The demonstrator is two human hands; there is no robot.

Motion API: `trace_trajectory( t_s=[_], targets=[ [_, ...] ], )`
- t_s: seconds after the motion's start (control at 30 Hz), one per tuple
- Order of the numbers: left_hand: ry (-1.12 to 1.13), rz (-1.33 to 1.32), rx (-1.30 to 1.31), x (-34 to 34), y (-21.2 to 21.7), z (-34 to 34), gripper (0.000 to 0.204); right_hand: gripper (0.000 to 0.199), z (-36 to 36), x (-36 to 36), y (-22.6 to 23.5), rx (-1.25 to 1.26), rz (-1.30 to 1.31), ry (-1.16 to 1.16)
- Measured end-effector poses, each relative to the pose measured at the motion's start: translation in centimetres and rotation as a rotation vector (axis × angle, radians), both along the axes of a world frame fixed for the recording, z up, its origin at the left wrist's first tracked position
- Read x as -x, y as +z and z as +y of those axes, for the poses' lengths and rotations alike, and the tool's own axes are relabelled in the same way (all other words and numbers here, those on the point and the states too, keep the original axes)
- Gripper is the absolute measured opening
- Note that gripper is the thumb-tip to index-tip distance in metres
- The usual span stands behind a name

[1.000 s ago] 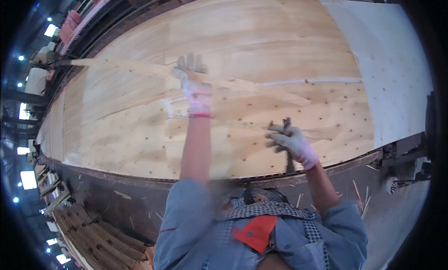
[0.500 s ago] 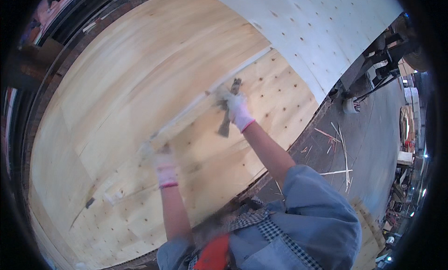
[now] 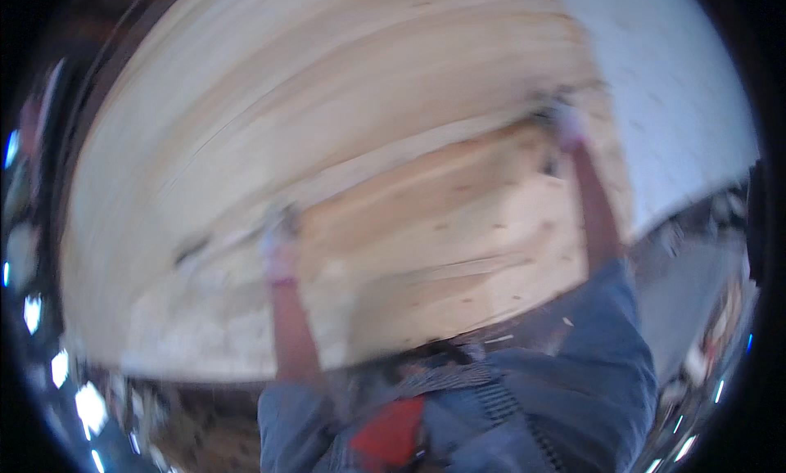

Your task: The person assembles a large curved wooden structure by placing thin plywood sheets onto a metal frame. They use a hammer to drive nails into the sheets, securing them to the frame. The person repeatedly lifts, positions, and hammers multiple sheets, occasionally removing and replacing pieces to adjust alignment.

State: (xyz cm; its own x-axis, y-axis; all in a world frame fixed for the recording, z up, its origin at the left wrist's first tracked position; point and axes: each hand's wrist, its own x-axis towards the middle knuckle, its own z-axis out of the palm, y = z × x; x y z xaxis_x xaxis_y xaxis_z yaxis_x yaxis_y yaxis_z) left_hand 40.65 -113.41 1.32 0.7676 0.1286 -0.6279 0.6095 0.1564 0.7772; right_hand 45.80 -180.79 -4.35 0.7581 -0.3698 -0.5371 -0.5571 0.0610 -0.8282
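Hands are spread way wider than half a second ago. Right hand [image 3: 565,126], just left of the white sheet [image 3: 684,105], is clenched round a dark tool [image 3: 552,164]. Left hand [image 3: 280,237], well left of that sheet, is too blurry to tell if it's gripping. Between them, also left of the sheet, a long, narrow pale strip [image 3: 409,148] runs along streaky wood veneer [image 3: 344,72].
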Motion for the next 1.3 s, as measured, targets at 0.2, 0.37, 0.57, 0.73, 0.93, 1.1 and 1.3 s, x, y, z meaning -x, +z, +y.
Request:
trace_trajectory(
  t_s=[0.2, 0.37, 0.57, 0.73, 0.93, 1.1, 1.3],
  targets=[
    [0.049, 0.198, 0.094, -0.8, -0.7, -1.9, 0.031, 0.058, -7.6, 1.8, -2.9, 0.017, 0.100, -0.123],
    [0.066, 0.317, 0.106, -0.5, -0.4, -1.4, 0.031, 0.033, -7.3, 0.3, -2.9, 0.084, 0.268, -0.256],
    [-0.131, 0.337, 0.053, -1.6, -2.3, 0.3, 0.037, 0.034, -9.2, 0.4, -3.3, 0.115, 0.289, -0.152],
    [-0.047, 0.291, 0.079, -0.7, -2.7, 0.5, 0.039, 0.045, -6.4, -0.8, -1.9, 0.410, 0.281, 0.036],
    [-0.041, 0.321, 0.072, -1.7, -2.7, -0.5, 0.039, 0.038, -6.8, -3.7, 1.6, 1.657, 0.159, 0.943],
    [0.091, 0.283, 0.078, -0.8, -2.4, -1.0, 0.040, 0.037, 13.1, -3.3, 6.9, 1.401, -0.164, 1.015],
    [0.033, 0.243, 0.090, -0.7, -4.2, -0.9, 0.045, 0.064, 34.1, 5.6, 4.1, 1.531, -0.272, 1.319]
  ],
)
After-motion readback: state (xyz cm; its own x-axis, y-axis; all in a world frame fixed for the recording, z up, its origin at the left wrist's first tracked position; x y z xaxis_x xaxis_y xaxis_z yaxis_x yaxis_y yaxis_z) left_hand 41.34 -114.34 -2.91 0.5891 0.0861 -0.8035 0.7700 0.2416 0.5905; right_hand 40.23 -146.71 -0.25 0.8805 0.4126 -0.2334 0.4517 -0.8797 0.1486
